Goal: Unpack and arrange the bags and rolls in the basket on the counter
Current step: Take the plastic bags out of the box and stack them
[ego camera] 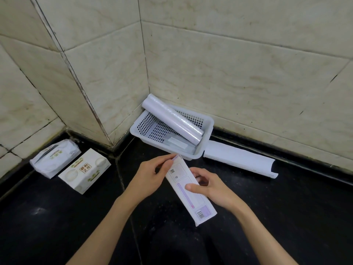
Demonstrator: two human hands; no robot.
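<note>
A long white carton (186, 185) with purple print and a barcode is held over the black counter by both hands. My left hand (150, 175) pinches its far end flap. My right hand (209, 186) grips its middle from the right side. Behind it a white perforated basket (142, 122) sits in the tiled corner. Two white rolls (172, 119) lie slanted in the basket, their far ends sticking out over the rim. A flat clear packet (176, 143) lies on the basket floor.
An empty opened white carton (240, 158) lies on the counter to the right of the basket along the wall. At the left stand a white printed box (84, 174) and a soft white pack (55, 158). Tiled walls enclose the corner.
</note>
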